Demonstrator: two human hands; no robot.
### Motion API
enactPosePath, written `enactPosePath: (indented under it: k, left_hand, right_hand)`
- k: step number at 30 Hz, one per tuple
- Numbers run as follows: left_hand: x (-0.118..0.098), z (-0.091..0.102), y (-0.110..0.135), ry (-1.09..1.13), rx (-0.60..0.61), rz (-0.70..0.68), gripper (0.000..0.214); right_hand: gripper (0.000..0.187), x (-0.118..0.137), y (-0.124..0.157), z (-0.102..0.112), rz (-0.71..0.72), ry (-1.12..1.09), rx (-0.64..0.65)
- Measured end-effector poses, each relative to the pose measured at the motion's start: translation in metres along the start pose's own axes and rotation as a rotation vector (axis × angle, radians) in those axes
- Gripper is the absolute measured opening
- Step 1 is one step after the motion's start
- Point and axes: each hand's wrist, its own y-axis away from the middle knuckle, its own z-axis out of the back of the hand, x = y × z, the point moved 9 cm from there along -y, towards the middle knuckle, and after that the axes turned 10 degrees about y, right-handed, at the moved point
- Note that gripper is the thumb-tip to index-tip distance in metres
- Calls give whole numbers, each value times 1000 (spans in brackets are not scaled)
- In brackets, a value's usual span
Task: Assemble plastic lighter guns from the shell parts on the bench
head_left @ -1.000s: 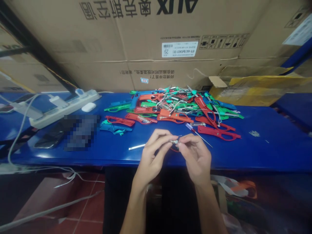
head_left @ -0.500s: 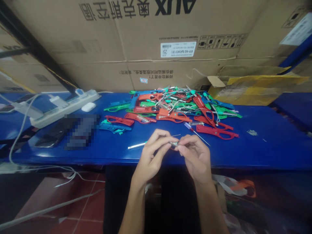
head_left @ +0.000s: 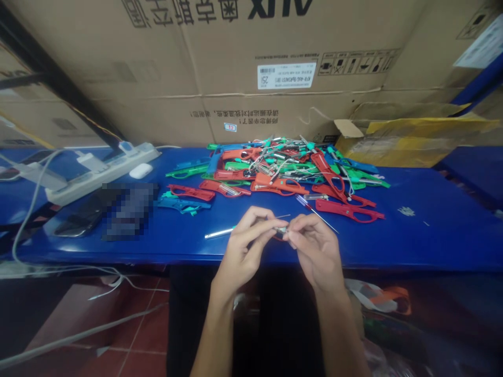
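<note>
Between the fingertips of both hands is a small metallic part (head_left: 280, 230), mostly covered by the fingers; its kind I cannot make out. My left hand (head_left: 248, 245) pinches its left end, and my right hand (head_left: 313, 249) pinches the right end. A thin reddish wire or edge shows just below it. Left of my left hand lies a silvery metal rod (head_left: 219, 233) on the blue table. A pen-like tool with a purple handle and thin shaft (head_left: 316, 212) rests behind my right hand.
Behind the hands is a pile of red, green, blue and orange plastic casings (head_left: 275, 167) with wires. A power strip (head_left: 98, 175), an earbud case (head_left: 141, 170) and dark phones (head_left: 78, 217) lie left. An open cardboard box (head_left: 416, 139) stands back right, and small white bits (head_left: 406, 211) lie nearer.
The view has shifted very slightly. Both hands keep their pinch on the small metallic part, with only tiny finger movement on the right.
</note>
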Motion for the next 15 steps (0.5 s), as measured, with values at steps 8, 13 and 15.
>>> enactPosePath:
  k: [8, 13, 15]
  left_hand:
    - [0, -4, 0, -31, 33, -45, 34]
    - [0, -5, 1, -91, 44, -64, 37]
    - [0, -4, 1, -90, 49, -64, 38]
  right_hand:
    - [22, -2, -4, 2, -82, -89, -62]
    - [27, -7, -6, 3, -164, -48, -71]
    - [29, -8, -6, 3, -184, -49, -70]
